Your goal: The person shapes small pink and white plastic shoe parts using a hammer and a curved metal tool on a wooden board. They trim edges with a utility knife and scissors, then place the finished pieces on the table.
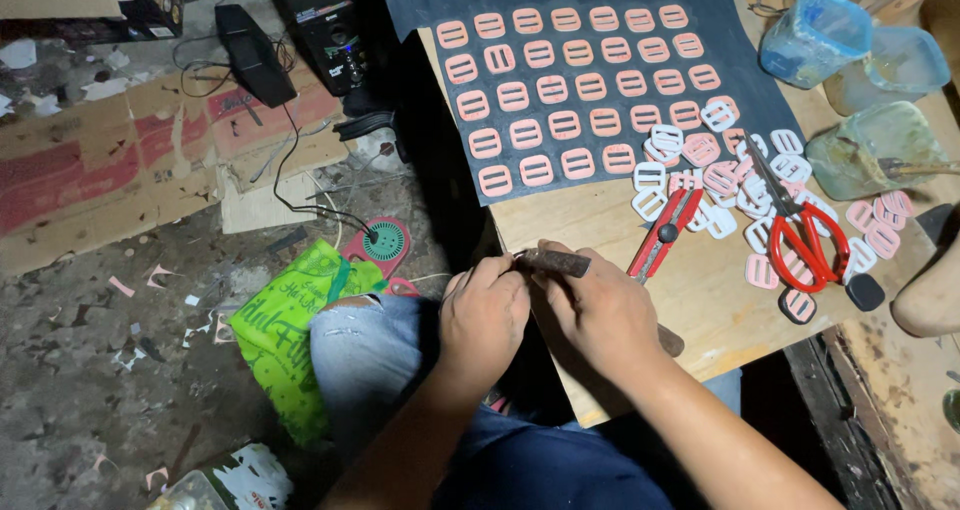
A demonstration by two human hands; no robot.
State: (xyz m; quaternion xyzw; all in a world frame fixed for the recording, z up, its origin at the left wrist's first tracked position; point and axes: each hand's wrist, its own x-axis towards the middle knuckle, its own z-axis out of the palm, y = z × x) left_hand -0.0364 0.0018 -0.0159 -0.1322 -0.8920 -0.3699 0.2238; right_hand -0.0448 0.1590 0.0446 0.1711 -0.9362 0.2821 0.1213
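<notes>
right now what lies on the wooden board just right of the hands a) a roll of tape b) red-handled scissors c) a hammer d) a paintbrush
b: red-handled scissors lie on the wooden board among the loose pink and white buckles, to the right of both hands, which hold a dark tool.

Bare plywood table (700, 300) lies open just ahead of the right hand (600, 315), between the red-handled pliers (662, 232) and the red-handled scissors (805, 240). Farther out, a dark sheet covered with rows of pink plastic buckles (565, 90) fills the surface. To the right, a loose heap of white and pink buckles (740, 175) and clear plastic tubs (860, 80) block the way.
</notes>
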